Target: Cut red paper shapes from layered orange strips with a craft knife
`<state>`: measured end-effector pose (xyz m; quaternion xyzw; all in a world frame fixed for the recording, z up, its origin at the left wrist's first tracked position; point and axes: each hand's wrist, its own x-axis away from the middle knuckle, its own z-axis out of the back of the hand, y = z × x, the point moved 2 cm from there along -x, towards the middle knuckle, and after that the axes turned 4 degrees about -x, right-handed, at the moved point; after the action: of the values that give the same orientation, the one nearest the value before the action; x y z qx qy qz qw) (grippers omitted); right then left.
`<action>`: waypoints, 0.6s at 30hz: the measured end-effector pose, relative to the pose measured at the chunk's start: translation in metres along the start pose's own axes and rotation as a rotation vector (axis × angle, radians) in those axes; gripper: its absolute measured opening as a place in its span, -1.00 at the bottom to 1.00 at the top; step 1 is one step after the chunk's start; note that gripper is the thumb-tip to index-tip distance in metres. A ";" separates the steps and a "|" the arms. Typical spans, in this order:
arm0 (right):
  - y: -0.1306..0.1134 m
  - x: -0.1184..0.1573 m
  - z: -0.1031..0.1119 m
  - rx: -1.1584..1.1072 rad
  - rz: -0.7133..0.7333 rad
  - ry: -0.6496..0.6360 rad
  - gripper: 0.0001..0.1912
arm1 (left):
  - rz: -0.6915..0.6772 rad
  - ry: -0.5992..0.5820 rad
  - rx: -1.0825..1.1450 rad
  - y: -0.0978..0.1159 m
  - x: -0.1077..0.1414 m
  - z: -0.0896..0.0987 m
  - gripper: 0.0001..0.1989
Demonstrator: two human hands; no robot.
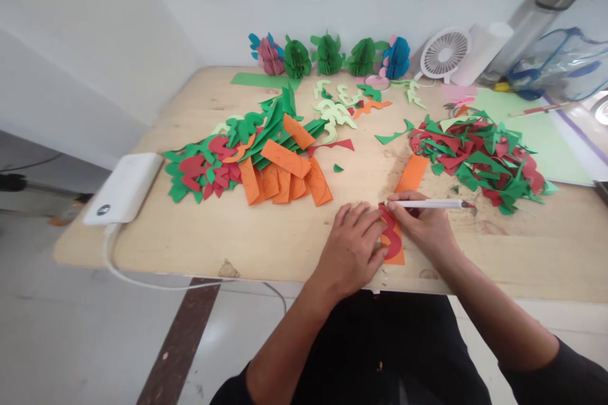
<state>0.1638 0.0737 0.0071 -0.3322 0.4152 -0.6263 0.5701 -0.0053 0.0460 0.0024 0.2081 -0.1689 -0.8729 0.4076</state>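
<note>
My right hand [427, 228] grips a white pen [432, 204], its tip at the upper edge of a red curvy paper cutout [392, 243]. That cutout lies on an orange paper strip [399, 258] near the table's front edge. With fingers stretched flat, my left hand [350, 248] presses on the left side of the cutout and hides part of it. Just beyond my right hand lies another orange strip [411, 172]. Several folded orange pieces [285, 168], some with drawn curves, lie in a group to the left.
Green cutouts [178, 186] and red cutouts [192, 168] are piled at left; red and green scraps [479, 158] heap at right. Honeycomb paper figures [327, 56] line the wall beside a small fan [445, 54]. A white power bank [124, 188] with a cable sits at the left edge.
</note>
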 end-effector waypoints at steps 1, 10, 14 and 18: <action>0.000 0.000 0.000 0.004 0.002 -0.001 -0.65 | -0.001 0.001 0.000 0.000 0.000 0.000 -0.73; -0.001 0.000 0.001 0.074 0.029 -0.024 -0.71 | -0.004 0.011 -0.002 0.000 0.000 0.000 -0.74; 0.000 0.002 0.001 0.095 0.052 -0.027 -0.72 | -0.008 0.022 -0.010 0.000 0.000 0.000 -0.74; 0.000 0.003 0.001 0.099 0.061 -0.024 -0.73 | -0.012 0.015 -0.018 -0.001 0.001 -0.001 -0.73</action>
<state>0.1642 0.0704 0.0071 -0.2981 0.3869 -0.6243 0.6096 -0.0054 0.0456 0.0011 0.2120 -0.1565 -0.8752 0.4056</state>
